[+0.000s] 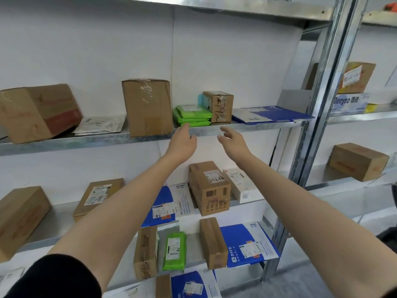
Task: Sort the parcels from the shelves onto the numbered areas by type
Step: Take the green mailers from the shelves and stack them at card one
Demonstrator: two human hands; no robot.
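Observation:
Both my arms reach up toward the upper shelf (214,131). My left hand (182,140) has straight fingers, and its fingertips touch the front of a stack of green mailer bags (192,116). My right hand (232,139) hovers open just below the shelf edge, holding nothing, under a small brown box with handwriting (220,106). A tall cardboard box (148,106) stands left of the green stack. Blue and white flat mailers (270,114) lie to the right.
A large tilted carton (36,112) and a clear bag (101,124) sit at the upper shelf's left. Lower shelves hold cartons (209,188), blue mailers (249,244) and a green bag (174,250). A steel upright (318,104) separates a second rack with boxes (358,161).

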